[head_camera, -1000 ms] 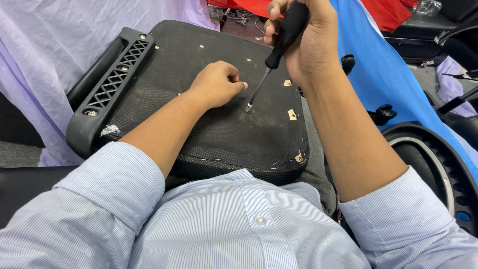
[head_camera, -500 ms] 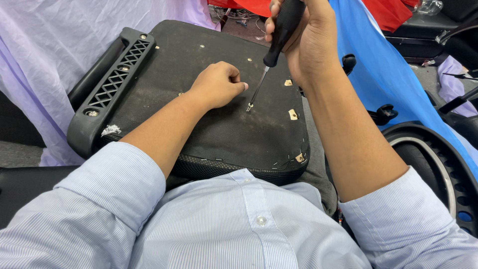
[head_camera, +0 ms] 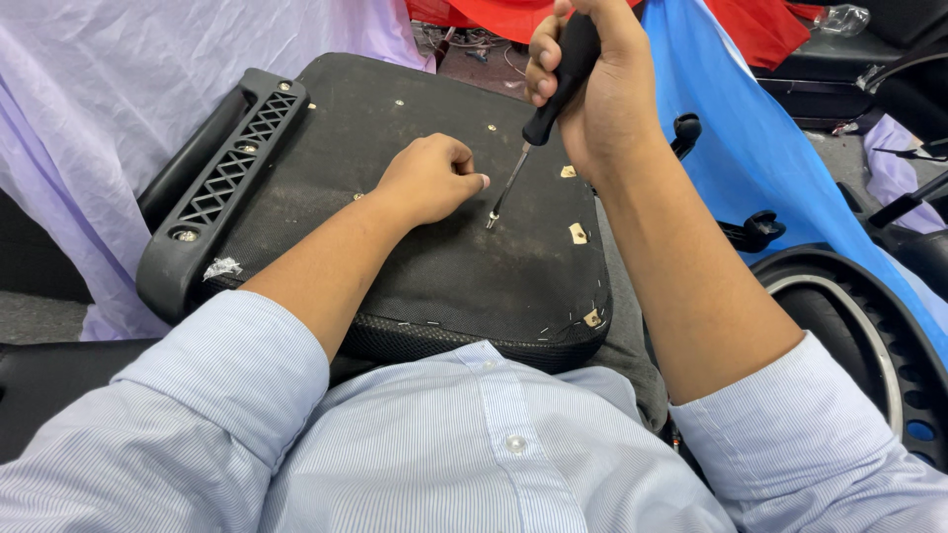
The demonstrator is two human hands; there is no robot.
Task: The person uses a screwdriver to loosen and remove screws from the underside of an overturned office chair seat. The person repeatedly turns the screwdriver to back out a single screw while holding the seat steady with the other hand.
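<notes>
An upturned black chair seat (head_camera: 415, 266) lies across my lap, its dusty underside facing up. My right hand (head_camera: 602, 94) grips a black-handled screwdriver (head_camera: 558, 79), whose metal tip (head_camera: 491, 223) touches the seat underside near the middle. My left hand (head_camera: 427, 178) rests on the seat as a loose fist, thumb pointing at the tip a few centimetres to its left. A black plastic armrest (head_camera: 222, 188) with a lattice pattern is fixed along the seat's left edge.
Pale purple cloth (head_camera: 118, 89) hangs at the left. Blue cloth (head_camera: 770, 158) and red cloth (head_camera: 750, 25) lie at the right and top. Black chair parts and a round black rim (head_camera: 859, 326) sit at the right. Small tan tabs (head_camera: 578, 233) dot the seat underside.
The screwdriver handle has turned slightly in my right hand, with its tip staying on the same spot. My left hand has stayed where it was.
</notes>
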